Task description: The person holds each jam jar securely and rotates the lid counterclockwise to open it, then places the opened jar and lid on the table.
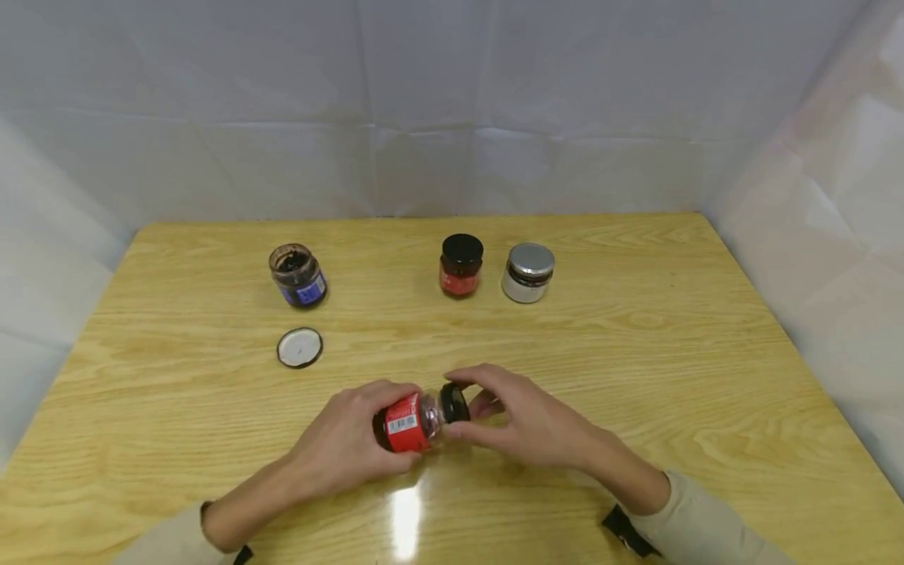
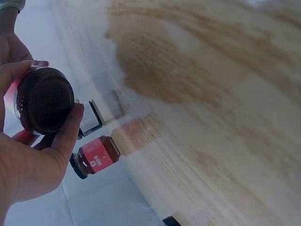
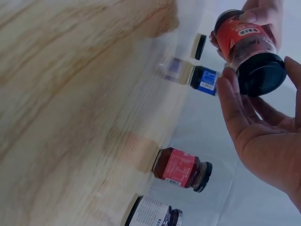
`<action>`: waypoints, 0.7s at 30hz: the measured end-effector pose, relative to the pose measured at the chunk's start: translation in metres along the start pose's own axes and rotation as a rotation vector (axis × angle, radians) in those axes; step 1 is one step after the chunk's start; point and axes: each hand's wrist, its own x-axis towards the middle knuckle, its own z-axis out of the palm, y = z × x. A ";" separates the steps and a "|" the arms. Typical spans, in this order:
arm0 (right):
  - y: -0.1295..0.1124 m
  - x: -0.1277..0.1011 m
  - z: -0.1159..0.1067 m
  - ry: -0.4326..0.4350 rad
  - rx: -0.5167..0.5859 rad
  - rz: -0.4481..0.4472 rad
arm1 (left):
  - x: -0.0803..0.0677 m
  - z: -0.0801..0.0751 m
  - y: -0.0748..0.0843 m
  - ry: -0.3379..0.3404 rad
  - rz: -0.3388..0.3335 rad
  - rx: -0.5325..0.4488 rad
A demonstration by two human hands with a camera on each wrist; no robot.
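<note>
Above the surface (image 1: 650, 353), the left hand (image 1: 356, 435) wraps the base end of a red-labelled jar (image 1: 406, 424) — tipped sideways, long axis toward the right hand (image 1: 526, 416), whose thumb and fingers pinch the black lid (image 1: 455, 403) at the jar's mouth.

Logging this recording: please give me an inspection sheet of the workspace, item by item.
Surface: yellow-brown wood-grain table, glare spot near the front.
Job's things: tilted, red-labelled clear glass jar; round black lid at its mouth, whether loose cannot be told.
Clutter: open blue-labelled glass jar, upright; round white-faced lid with dark rim lying near it; black-lidded round red-labelled jar and silver-lidded white-labelled jar, both closed, upright.
Grippers: left hand grips the tilted jar's body; right hand holds the black lid.
Cables: nothing seen.
Surroundings: creased pale sheeting behind and at both sides.
</note>
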 end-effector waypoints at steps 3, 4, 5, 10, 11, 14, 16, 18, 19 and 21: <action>0.001 0.001 0.000 -0.006 0.029 -0.013 | 0.000 0.000 0.000 0.002 0.003 0.004; 0.001 0.001 0.000 -0.008 0.031 -0.028 | 0.000 0.000 0.000 0.002 0.004 0.004; 0.002 0.001 0.000 -0.009 0.028 -0.044 | 0.000 0.001 0.000 0.001 0.007 0.004; 0.004 -0.001 -0.002 -0.009 0.008 -0.099 | 0.000 0.001 0.001 0.009 0.027 0.007; 0.004 -0.002 -0.002 -0.008 0.006 -0.104 | 0.000 0.002 0.001 0.013 0.032 0.009; 0.004 -0.003 -0.002 -0.008 0.005 -0.117 | 0.001 0.002 0.001 0.026 0.044 0.015; 0.004 -0.003 -0.003 -0.010 0.004 -0.129 | 0.001 0.002 0.001 0.033 0.049 0.017; 0.004 -0.004 -0.003 -0.011 0.000 -0.142 | 0.001 0.002 0.001 0.039 0.054 0.021; 0.004 -0.004 -0.003 -0.010 -0.003 -0.150 | 0.001 0.002 0.001 0.041 0.055 0.023; 0.004 -0.004 -0.003 -0.007 -0.009 -0.167 | 0.001 0.003 0.002 0.042 0.056 0.026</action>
